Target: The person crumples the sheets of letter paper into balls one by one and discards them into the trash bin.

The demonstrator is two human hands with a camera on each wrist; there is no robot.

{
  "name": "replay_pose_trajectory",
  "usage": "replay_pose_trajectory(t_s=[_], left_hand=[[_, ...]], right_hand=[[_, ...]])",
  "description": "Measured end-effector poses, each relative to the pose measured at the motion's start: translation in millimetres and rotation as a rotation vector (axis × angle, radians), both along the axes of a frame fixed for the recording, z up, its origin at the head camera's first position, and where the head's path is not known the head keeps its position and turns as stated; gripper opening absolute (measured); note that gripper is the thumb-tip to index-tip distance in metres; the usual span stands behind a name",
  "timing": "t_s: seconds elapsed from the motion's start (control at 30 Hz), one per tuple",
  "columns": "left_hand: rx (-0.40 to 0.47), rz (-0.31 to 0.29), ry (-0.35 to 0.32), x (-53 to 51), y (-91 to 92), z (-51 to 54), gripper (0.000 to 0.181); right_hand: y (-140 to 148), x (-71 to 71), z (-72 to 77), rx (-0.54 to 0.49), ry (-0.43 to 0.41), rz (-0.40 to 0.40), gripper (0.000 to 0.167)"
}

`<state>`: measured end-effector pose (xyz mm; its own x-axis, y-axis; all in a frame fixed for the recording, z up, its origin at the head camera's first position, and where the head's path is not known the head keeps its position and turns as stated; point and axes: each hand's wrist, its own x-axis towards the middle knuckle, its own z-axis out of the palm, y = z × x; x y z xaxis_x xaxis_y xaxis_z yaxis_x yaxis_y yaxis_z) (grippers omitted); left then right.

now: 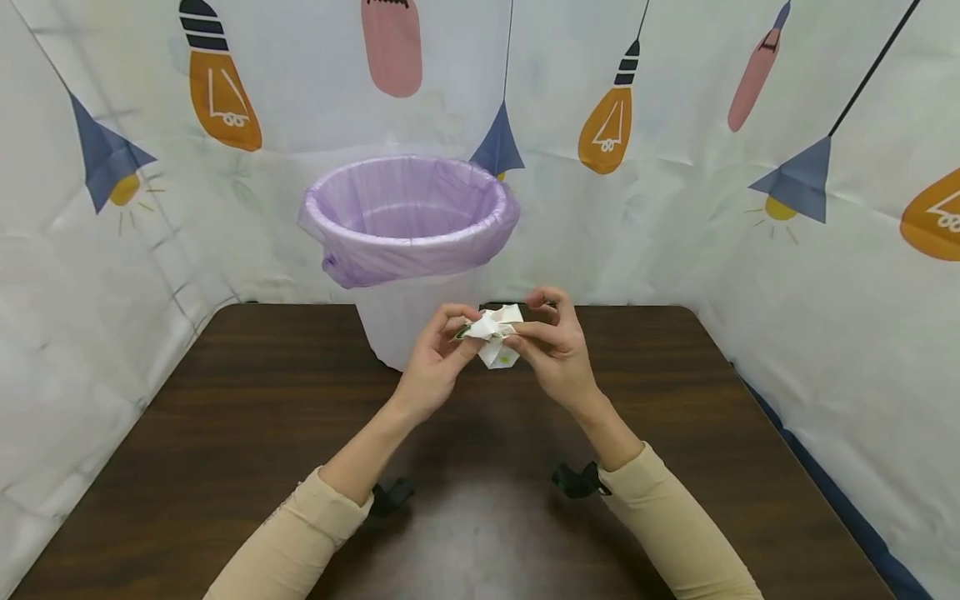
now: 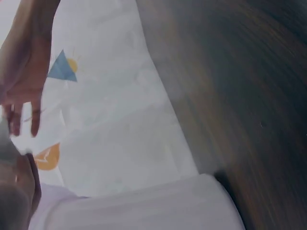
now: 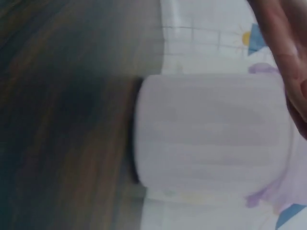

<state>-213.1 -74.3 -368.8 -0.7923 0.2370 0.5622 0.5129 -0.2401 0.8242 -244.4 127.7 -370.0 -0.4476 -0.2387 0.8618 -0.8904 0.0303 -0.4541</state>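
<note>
In the head view, both hands are raised over the far part of the table, in front of a bin. Between them is a small crumpled piece of white paper [image 1: 498,332] with green marks. My left hand [image 1: 435,358] pinches its left side between thumb and fingers. The right hand [image 1: 557,354] pinches the other side with thumb and index finger, its remaining fingers bent above. At the lower left of the left wrist view the left hand [image 2: 17,196] is partly cut off, with the right hand [image 2: 29,81] above it. The paper's exact kind cannot be told.
A white bin [image 1: 408,321] with a purple liner [image 1: 420,258] folded over its rim stands at the dark wooden table's [image 1: 247,433] far edge. White printed cloth [image 1: 675,208] surrounds the table. Black straps [image 1: 577,481] are at both sleeve cuffs.
</note>
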Motion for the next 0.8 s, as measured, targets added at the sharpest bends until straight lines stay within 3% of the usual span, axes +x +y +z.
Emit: replay_pose_trajectory(t_s=[0.13, 0.23, 0.3, 0.37, 0.57, 0.8], left_hand=[[0.070, 0.056, 0.053, -0.6, 0.1, -1.2, 0.025], [0.115, 0.063, 0.070, -0.4, 2.7, -3.2, 0.025], [0.111, 0.065, 0.072, -0.6, 4.9, -4.6, 0.023], [0.095, 0.058, 0.075, -0.9, 6.0, -6.4, 0.022], [0.076, -0.052, 0.082, -3.1, 0.3, -13.0, 0.032], [0.142, -0.020, 0.099, -1.3, 8.5, -11.6, 0.036]], right_hand=[[-2, 6.2, -8.7, 0.040, -0.156, 0.047, 0.050], [-6, 10.6, -13.1, 0.022, -0.273, 0.106, 0.056], [-10, 10.7, -14.2, -0.003, -0.305, 0.112, 0.055], [-12, 10.7, -14.6, -0.030, -0.307, 0.099, 0.049], [-12, 8.2, -15.5, -0.056, -0.263, 0.118, 0.045], [-17, 8.4, -15.2, -0.072, -0.194, 0.112, 0.044]])
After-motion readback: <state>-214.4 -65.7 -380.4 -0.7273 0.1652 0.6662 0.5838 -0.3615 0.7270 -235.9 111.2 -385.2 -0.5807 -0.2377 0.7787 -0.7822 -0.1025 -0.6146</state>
